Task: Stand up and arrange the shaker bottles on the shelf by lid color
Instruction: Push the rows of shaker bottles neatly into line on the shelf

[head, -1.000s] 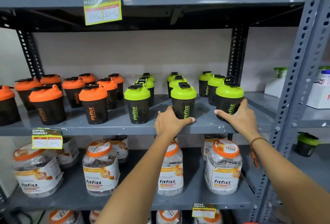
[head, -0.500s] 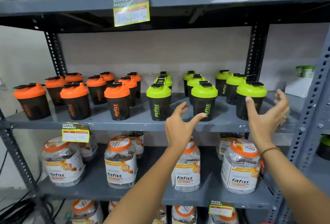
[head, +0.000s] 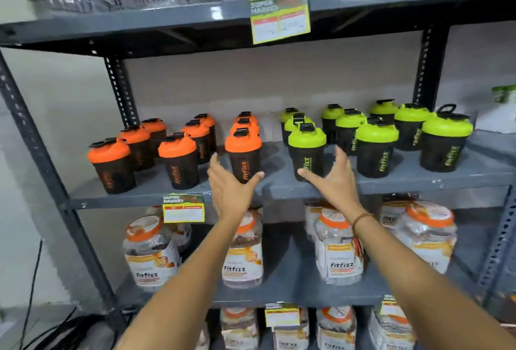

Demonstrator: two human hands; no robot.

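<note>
Several black shaker bottles stand upright on the grey middle shelf [head: 156, 194]. Orange-lidded ones fill the left half, green-lidded ones the right half. My left hand [head: 227, 186] is open, fingers spread, just in front of the front orange-lidded bottle [head: 243, 154]; I cannot tell whether it touches it. My right hand [head: 333, 178] is open beside the front green-lidded bottle [head: 306, 151], its thumb at the bottle's base. Neither hand holds anything.
Clear jars with orange lids [head: 152, 252] fill the shelf below and the one under it. Large jars stand on the top shelf [head: 167, 18]. Price tags [head: 280, 17] hang from the shelf edges. Perforated steel uprights [head: 42, 154] frame the rack. Black cables [head: 33, 293] hang at lower left.
Both hands let go of the green-lidded bottles at the right and moved left to the boundary between the orange and green groups. The view also shifted left and upward.
</note>
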